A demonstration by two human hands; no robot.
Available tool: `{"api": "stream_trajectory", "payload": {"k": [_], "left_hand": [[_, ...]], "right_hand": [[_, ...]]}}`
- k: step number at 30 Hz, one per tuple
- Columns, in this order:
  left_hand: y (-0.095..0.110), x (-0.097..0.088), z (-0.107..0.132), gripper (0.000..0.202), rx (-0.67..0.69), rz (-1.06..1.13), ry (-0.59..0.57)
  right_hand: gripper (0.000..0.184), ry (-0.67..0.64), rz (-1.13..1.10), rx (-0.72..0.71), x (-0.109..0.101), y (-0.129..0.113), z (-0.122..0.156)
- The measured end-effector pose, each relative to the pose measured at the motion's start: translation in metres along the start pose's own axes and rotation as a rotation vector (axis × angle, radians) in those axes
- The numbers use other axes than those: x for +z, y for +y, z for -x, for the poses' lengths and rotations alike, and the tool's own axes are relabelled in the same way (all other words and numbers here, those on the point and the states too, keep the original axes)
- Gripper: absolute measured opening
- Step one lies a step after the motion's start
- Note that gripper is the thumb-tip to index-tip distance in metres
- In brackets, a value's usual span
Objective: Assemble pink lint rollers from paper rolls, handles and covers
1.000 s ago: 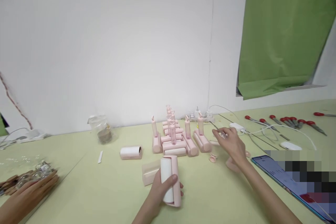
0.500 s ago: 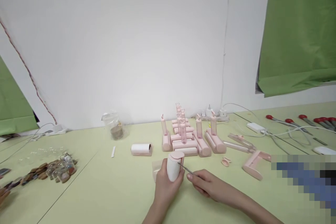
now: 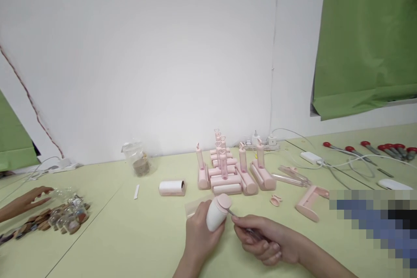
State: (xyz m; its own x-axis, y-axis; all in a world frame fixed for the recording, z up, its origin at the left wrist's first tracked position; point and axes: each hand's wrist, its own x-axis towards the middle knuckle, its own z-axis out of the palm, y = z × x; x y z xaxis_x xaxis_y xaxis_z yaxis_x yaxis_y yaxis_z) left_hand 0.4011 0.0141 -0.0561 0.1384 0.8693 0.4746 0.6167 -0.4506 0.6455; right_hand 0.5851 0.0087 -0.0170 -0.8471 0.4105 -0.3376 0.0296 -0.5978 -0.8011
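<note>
My left hand (image 3: 198,234) is closed around a white roll (image 3: 213,220) with a pink end cap (image 3: 224,201); the roll leans to the right, cap end up. My right hand (image 3: 260,238) is wrapped round a thin dark metal tool (image 3: 254,233). The tool's tip reaches the edge of the roll just below the cap; its exact kind is mostly hidden by my fingers. Behind my left hand lies a clear pinkish sheet or cover (image 3: 191,209). Beyond the roll stand several pink holders (image 3: 228,180) with upright translucent tubes and heart-shaped tops.
Left of the holders lie a white roll in a pink holder (image 3: 172,187), a white strip (image 3: 136,191) and a plastic bag (image 3: 140,163). To the right are a pink bracket (image 3: 308,204), a pink clip (image 3: 275,200) and red-ended tools (image 3: 365,153). A co-worker's hand (image 3: 34,197) is above glass pieces (image 3: 70,217).
The roll has tilted further right in my left hand. My right hand has turned, with its curled fingers now showing around the tool. A co-worker's hand has come in at the left.
</note>
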Motion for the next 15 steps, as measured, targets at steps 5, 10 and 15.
{"api": "stream_trajectory", "payload": {"k": [5,10,15], "left_hand": [[0.005,0.003,0.001,0.019,-0.073,0.056,-0.053],[0.008,0.011,0.001,0.023,-0.179,0.115,-0.044],[0.007,0.027,-0.003,0.021,-0.325,0.381,0.021]], "right_hand": [[0.038,0.204,-0.003,-0.238,0.006,0.010,-0.010],[0.039,0.330,-0.029,-0.310,0.010,0.025,-0.027],[0.048,0.445,0.287,-0.480,0.010,0.024,-0.032]]}}
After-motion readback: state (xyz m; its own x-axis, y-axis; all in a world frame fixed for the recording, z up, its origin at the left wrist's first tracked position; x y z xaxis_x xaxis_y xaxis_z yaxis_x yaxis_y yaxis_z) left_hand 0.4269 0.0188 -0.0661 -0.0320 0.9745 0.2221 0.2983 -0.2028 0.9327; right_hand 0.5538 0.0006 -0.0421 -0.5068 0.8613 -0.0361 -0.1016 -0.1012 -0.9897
